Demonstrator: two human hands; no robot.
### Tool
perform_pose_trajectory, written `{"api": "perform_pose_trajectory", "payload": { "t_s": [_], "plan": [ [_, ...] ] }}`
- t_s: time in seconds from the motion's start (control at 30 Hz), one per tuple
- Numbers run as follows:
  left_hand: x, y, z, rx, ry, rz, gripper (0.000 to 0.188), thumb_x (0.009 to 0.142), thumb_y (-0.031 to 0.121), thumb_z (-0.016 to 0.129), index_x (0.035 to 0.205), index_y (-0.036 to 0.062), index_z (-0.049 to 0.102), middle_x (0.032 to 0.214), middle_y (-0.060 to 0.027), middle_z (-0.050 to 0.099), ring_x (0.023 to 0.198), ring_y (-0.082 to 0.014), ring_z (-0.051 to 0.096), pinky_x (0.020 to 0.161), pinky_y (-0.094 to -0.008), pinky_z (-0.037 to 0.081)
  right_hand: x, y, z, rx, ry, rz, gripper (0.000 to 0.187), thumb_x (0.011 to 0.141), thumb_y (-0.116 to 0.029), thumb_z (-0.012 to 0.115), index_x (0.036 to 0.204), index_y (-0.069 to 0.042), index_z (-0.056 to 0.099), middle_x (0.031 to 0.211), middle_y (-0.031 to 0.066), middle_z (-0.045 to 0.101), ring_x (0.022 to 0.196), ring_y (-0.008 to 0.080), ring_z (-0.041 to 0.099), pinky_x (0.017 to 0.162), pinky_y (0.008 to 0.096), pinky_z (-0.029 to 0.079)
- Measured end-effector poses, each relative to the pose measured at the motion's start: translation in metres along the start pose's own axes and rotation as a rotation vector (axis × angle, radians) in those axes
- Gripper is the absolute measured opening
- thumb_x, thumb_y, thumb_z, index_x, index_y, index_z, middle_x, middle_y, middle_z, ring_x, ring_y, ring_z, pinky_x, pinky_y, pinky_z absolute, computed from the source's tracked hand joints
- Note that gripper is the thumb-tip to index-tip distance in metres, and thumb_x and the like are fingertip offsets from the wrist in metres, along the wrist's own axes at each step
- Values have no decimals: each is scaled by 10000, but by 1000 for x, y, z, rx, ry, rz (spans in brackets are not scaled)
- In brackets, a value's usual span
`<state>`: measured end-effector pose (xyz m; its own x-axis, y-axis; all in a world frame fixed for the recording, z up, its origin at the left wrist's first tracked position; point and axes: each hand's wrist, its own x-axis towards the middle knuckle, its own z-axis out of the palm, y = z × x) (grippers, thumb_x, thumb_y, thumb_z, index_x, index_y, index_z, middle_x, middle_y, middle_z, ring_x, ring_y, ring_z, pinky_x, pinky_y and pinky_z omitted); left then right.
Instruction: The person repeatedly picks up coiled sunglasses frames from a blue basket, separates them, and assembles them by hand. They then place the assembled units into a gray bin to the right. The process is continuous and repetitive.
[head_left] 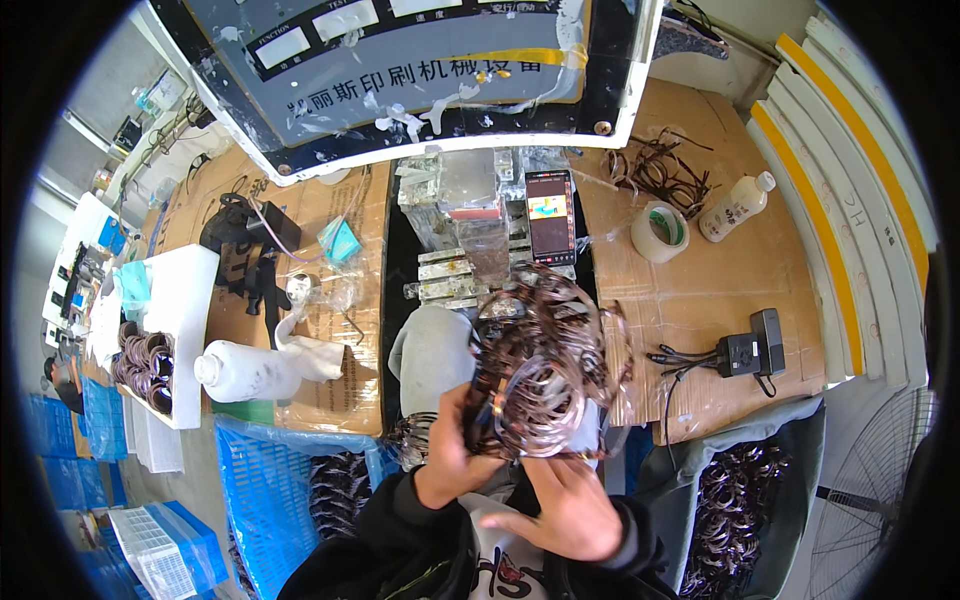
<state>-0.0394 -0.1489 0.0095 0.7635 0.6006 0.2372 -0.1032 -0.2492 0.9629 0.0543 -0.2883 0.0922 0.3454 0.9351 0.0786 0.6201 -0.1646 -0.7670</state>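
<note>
Two hands hold one bundle of brown plastic rings (545, 365) above the worktop (700, 290). The left hand (455, 450) grips its left edge, fingers curled closed. The right hand (565, 505) lies flat and open beneath it.

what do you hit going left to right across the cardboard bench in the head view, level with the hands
white squeeze bottle → left hand → bundle of brown plastic rings → right hand → black power adapter
</note>
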Motion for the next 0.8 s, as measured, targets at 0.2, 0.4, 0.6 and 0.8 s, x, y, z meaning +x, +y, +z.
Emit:
{"api": "perform_pose_trajectory", "payload": {
  "t_s": [0.2, 0.4, 0.6, 0.8],
  "plan": [
    [-12, 3, -25, -140, -143, -93, 700, 705, 118, 773, 1194, -66, 306, 1107, -184, 547, 982, -203, 588, 854, -315, 462, -1, 20, -43, -19, 628, -432, 618, 809, -583, 529, 956, 12, 601, 972, 141, 624, 948, 329, 591, 831, 457, 449],
    [-20, 5, -34, -433, -242, -496, 698, 663, 183, 801, 1178, -64, 399, 1061, -187, 606, 981, -235, 606, 863, -354, 459, 29, 24, -26, -49, 369, -295, 844, 864, -661, 205, 1228, 57, 456, 1248, 270, 455, 1159, 461, 435, 977, 524, 328],
    [-8, 7, -38, 56, -400, -236, 710, 639, 270, 794, 1175, -42, 448, 1016, -166, 632, 898, -236, 638, 764, -323, 481, 22, 12, -19, -212, 353, -161, 825, 875, -640, 208, 1216, 64, 471, 1203, 262, 475, 1125, 445, 452, 953, 509, 335],
    [-22, -11, -38, -504, -184, -553, 586, 696, 124, 744, 1176, -11, 435, 1120, -143, 571, 954, -211, 576, 801, -365, 473, 17, 34, 2, 181, 864, -185, 733, 907, -574, 251, 1094, 84, 515, 1143, 251, 493, 1101, 376, 487, 944, 446, 364]
  ]
}}
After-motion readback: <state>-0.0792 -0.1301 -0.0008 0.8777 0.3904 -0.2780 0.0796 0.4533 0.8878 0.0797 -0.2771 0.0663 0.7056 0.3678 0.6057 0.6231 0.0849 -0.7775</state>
